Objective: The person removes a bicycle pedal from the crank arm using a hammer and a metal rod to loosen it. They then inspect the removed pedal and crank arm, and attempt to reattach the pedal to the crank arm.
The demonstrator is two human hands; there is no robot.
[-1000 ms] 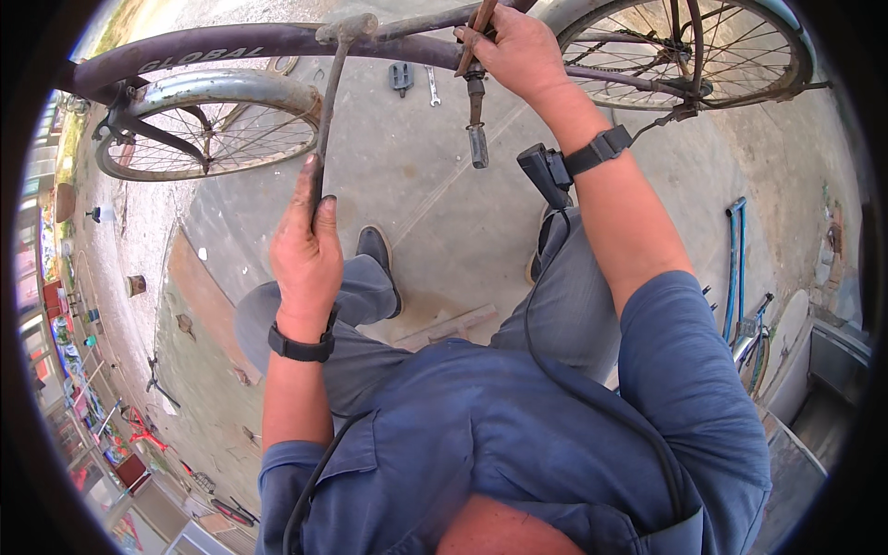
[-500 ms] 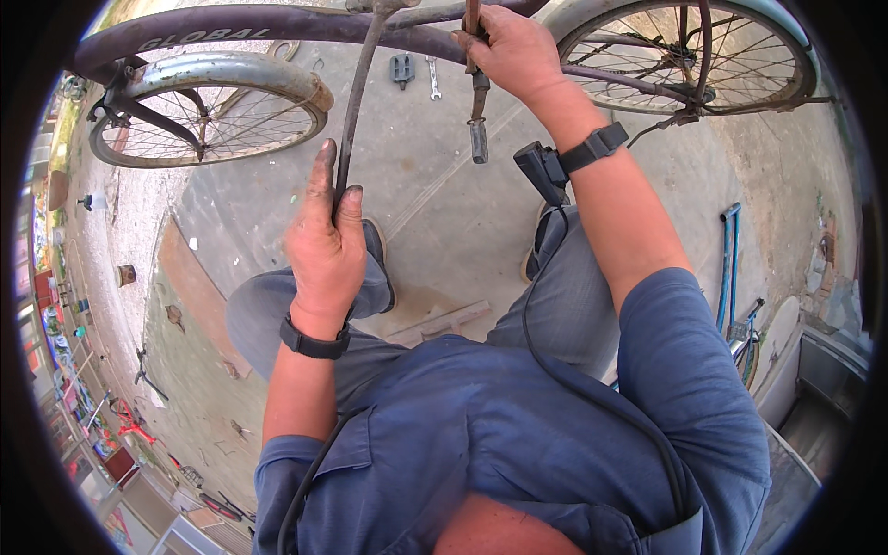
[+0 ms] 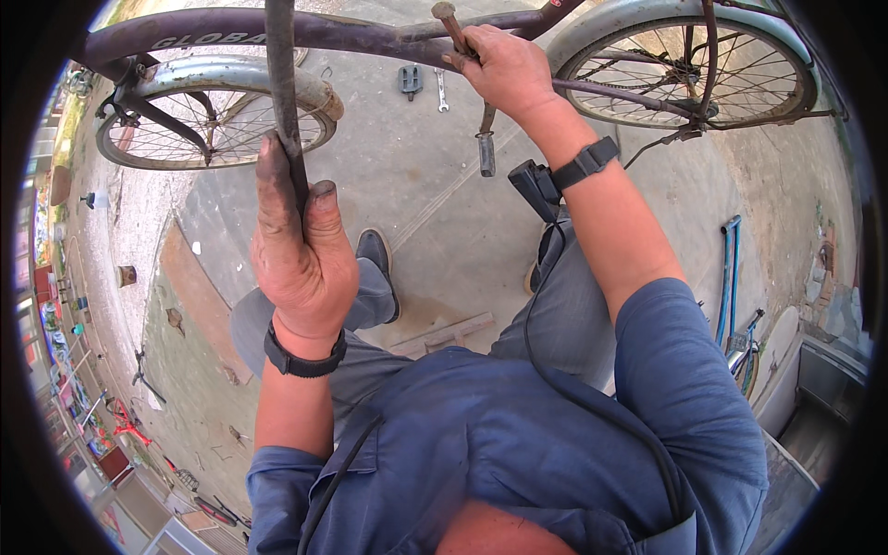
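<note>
My left hand (image 3: 301,245) is closed round the handle of a hammer (image 3: 283,74), its index finger and thumb stretched along the handle. The hammer's head lies beyond the top edge. Past the bicycle frame (image 3: 356,37), my right hand (image 3: 507,72) grips a rusty punch (image 3: 451,26) with a flared, battered top, leaning to the left. Its lower end is hidden by the hand. Just below that hand hangs a crank arm (image 3: 487,118) with a grey cylindrical end piece (image 3: 487,155).
A black pedal (image 3: 410,81) and an open-ended wrench (image 3: 442,91) lie on the concrete. The front wheel (image 3: 213,129) is at left, the rear wheel (image 3: 684,74) at right. Blue tubing (image 3: 729,277) stands at far right. A cable (image 3: 532,324) runs across my lap.
My left hand has swung the hammer leftward and up closer to me, so its head has left the picture. The punch's top now leans further left in my right hand.
</note>
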